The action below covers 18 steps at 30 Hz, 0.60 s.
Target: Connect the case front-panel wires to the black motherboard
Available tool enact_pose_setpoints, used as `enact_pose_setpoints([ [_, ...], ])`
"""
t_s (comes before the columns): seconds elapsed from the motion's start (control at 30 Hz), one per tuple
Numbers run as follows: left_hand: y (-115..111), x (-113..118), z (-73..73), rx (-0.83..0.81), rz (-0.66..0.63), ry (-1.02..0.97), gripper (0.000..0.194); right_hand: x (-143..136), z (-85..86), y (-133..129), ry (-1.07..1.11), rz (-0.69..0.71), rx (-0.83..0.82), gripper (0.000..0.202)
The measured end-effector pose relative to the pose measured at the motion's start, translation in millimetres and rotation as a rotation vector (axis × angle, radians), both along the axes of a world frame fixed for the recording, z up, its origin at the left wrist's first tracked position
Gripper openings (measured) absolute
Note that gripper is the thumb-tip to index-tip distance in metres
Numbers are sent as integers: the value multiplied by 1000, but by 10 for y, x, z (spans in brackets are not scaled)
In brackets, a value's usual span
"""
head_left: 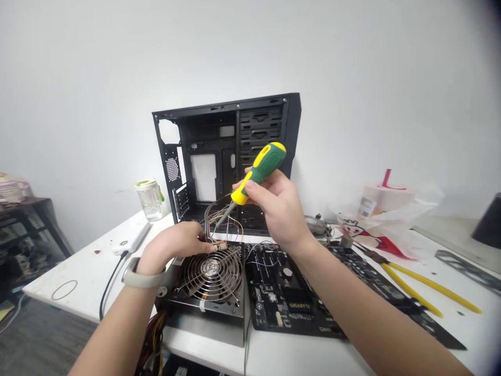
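White tabletop point(270, 347): L hand point(178, 241) pinches wired connector point(222, 245), prob. to steady it, PSU point(207, 328) just below those fingers; R hand point(282, 211) wraps fingers round screwdriver point(261, 169), shaft slanted down twd that pinch, prob. for aim.

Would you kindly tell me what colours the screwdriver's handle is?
The handle is green and yellow, as the head view shows best.

You have bright, diffuse light on the white wall point(352, 78); highlights glint off the fan grille point(212, 268) at seven o'clock, and dark vignetting rims two o'clock.
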<state>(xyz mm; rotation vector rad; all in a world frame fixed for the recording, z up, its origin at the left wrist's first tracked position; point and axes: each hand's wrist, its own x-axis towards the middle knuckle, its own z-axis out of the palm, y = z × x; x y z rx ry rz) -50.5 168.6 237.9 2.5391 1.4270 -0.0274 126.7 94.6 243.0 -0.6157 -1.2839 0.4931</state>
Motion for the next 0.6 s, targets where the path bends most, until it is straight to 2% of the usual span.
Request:
enact_pose_setpoints([
  [0.1,103,135,2,-25,-35,4,22,107,38,-11,24,-15,24,32],
  [0.23,156,138,-27,15,-58,-70,21,275,119,-63,26,-67,96,25],
  [0.37,295,157,57,68,-38,-195,21,434,185,-107,4,-156,131,23],
  [0.5,703,227,171,179,-15,-265,25,557,211,-118,0,-219,130,22],
  [0.6,1104,238,80,329,55,-230,20,603,206,-99,3,-252,125,19],
])
